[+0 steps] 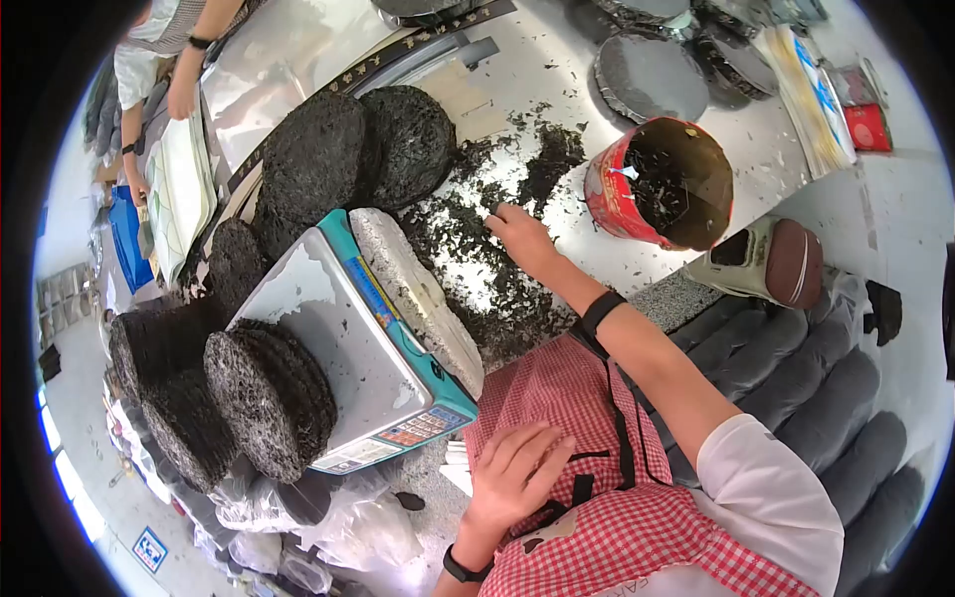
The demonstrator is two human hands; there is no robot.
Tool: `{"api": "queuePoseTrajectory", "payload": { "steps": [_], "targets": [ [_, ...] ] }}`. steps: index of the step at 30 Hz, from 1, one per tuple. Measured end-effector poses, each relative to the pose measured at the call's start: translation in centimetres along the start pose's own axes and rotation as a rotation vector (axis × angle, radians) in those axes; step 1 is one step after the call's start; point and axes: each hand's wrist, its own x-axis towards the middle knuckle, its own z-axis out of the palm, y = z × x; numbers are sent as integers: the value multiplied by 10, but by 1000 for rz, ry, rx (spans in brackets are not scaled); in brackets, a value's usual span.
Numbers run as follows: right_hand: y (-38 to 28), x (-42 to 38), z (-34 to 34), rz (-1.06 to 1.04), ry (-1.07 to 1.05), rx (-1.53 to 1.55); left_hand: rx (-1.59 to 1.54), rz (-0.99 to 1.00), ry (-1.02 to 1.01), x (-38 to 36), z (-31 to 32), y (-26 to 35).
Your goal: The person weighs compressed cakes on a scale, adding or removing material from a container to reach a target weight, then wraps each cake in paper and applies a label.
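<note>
Right hand: the right hand reaches out over the shiny metal surface, fingers bent and tips down in the scattered dark loose tea leaves; whether it has pinched any leaves cannot be told.
Left hand: the left hand lies flat and open on the red-and-white checked apron, fingers spread, holding nothing.
Loose leaves: spread across the surface from the right hand's fingertips up toward the round red tin can and down toward the apron.
Red tin: lies tipped on its side, mouth open toward the camera, some dark leaves inside, near the right hand but apart from it.
Scale: a grey-topped weighing scale with a blue edge and keypad sits left of the right hand; a pale grey pressed disc leans on edge against its right side.
Tea cakes: dark round pressed tea cakes stand on edge at the scale's left; two larger dark cakes lean beyond it.
Wrists: a black band on each wrist.
Other person: another person's arm shows at the top left, well apart.
</note>
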Motion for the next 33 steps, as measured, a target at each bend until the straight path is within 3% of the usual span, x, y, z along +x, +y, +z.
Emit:
{"api": "queuePoseTrajectory", "payload": {
  "steps": [2,4,7,10,12,14,16,21,22,25,26,28,29,32,33],
  "targets": [
    [6,6,4,-122,38,-14,-18,-62,6,8,7,-1],
    [6,3,-9,-88,71,124,-45,-121,10,11,14,-5],
    [-28,-1,-98,-62,296,326,-55,-264,-6,17,33,-28],
    [-38,-24,-216,-124,474,-166,-78,-353,-97,7,61,-56],
    [3,-37,-247,76,421,-379,-103,-470,-132,-2,85,-69],
    [12,-43,-251,182,358,-483,38,-540,-119,-8,106,-76],
    [-2,-48,-251,64,489,-458,168,-593,-84,-3,130,-98],
    [-34,-63,-202,-309,241,-256,312,-665,150,5,184,-141],
    [-32,-64,-178,-333,168,-39,251,-697,196,5,193,-147],
    [-27,-46,-143,-363,29,-229,46,-527,189,12,193,-149],
    [-26,-43,-148,-370,33,-233,167,-507,195,8,190,-150],
    [-33,-50,-173,-177,344,-407,199,-527,206,-2,188,-148],
    [-33,-57,-185,-58,402,-482,230,-538,228,-4,188,-149],
    [-18,-77,-210,59,430,-721,260,-518,214,8,207,-156],
    [-3,-92,-210,112,254,-680,257,-499,224,14,212,-158]
  ]
}}
